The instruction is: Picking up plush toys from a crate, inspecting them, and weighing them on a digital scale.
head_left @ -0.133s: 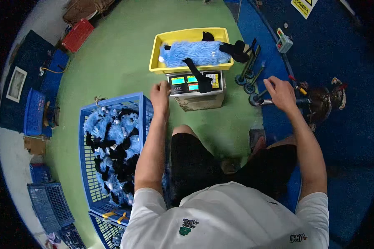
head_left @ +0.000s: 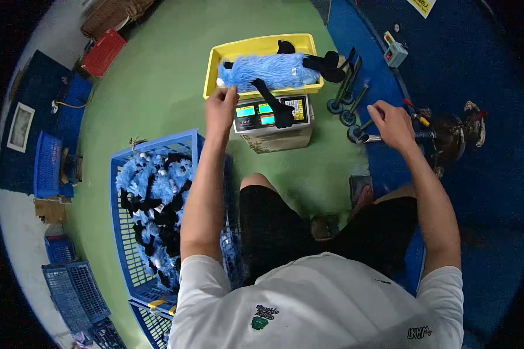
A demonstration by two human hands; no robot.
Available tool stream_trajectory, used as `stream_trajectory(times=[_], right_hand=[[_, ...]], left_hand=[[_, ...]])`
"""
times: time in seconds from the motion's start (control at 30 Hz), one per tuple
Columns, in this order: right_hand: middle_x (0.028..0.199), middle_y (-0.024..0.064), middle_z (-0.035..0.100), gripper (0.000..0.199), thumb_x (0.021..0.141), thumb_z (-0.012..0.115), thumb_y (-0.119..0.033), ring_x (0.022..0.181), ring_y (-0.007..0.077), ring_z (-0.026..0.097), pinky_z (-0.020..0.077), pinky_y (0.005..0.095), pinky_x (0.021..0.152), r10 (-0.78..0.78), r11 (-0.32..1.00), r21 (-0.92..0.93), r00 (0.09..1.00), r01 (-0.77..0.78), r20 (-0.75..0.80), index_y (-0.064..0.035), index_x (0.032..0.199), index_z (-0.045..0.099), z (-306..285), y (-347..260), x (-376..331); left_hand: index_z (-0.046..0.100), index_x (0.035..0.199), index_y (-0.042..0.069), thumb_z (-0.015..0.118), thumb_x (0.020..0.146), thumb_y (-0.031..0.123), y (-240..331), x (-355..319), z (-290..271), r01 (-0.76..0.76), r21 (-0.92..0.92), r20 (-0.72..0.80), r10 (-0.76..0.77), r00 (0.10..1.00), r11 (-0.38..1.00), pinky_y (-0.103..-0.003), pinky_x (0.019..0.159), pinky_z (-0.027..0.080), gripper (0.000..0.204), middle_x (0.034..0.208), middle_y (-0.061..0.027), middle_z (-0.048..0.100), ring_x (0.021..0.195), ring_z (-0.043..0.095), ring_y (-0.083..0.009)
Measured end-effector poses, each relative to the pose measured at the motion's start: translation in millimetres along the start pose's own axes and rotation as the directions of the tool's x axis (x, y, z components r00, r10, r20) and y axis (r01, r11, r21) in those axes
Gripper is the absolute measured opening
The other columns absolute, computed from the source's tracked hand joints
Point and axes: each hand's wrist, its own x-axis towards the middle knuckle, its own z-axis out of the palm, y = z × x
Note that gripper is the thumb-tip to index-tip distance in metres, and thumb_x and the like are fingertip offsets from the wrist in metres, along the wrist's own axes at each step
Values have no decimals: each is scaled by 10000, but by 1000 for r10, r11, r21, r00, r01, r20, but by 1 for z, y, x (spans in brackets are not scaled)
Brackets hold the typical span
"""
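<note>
My left hand (head_left: 220, 109) is raised just in front of the near left corner of a yellow tray (head_left: 213, 70), its fingers curled together and nothing showing in them. In the tray lies a blue furry plush toy (head_left: 262, 71) with black limbs. One black limb hangs over the tray's near rim onto the panel of a digital scale (head_left: 247, 122) beneath. To the right, my right hand (head_left: 393, 126) hovers by a metal tube (head_left: 378, 138) of a machine; thumb and forefinger are slightly apart, with nothing visible between them. Its other fingers are partly hidden.
On my left stands a blue plastic crate (head_left: 122, 232) full of similar plush toys (head_left: 157, 192). Several upright rods with round bases (head_left: 348, 116) stand beside the blue machine panel (head_left: 471, 192). A grey control box (head_left: 395, 53) is fixed to it. More blue crates (head_left: 75, 285) line the left wall.
My left hand has moved forward to the tray's near left corner. My right hand stays by the metal tube. The whole view has shifted slightly.
</note>
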Motion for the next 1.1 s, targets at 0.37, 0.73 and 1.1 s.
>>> stream_trajectory(times=[0.37,0.73,1.1], right_hand=[[717,130,687,383,981,536,-421,621,373,625,491,482,620,-26,999,18,998,27,-49,-76,903,682,5,12,1],[1085,124,717,578,947,591,-542,907,292,691,548,424,772,-67,972,228,997,57,33,-52,1244,655,9,-10,-1],[865,66,634,200,991,550,-110,649,127,582,460,260,565,-140,-408,908,989,-92,38,-25,1151,636,119,-46,-42]], left_hand=[[687,900,-53,643,937,349,14,25,69,37,349,258,-134,957,937,-298,660,485,406,751,-96,648,674,576,-169],[659,906,36,598,980,207,108,-72,44,-54,-532,92,121,988,845,-227,741,424,196,826,-33,632,763,525,-102],[639,1095,97,579,1012,445,89,-200,36,302,-879,238,-212,948,368,-222,577,414,363,813,-11,634,689,541,-108]])
